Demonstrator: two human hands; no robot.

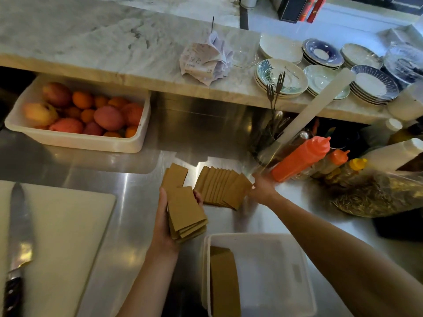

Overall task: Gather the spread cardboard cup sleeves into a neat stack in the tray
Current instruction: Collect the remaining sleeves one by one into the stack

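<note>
midway, the left hand (163, 225) clamps a gathered bundle (186, 216) while the right hand (263, 187) (blurred, grip unclear) reaches the fanned sleeves (223, 188) at one o'clock; next, sweep them together for the tray (263, 271).

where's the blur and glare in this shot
Head view: the right hand is motion-blurred beside the fanned brown cardboard sleeves; bright glare streaks the steel counter; wide-angle distortion bends the marble shelf edge.
</note>
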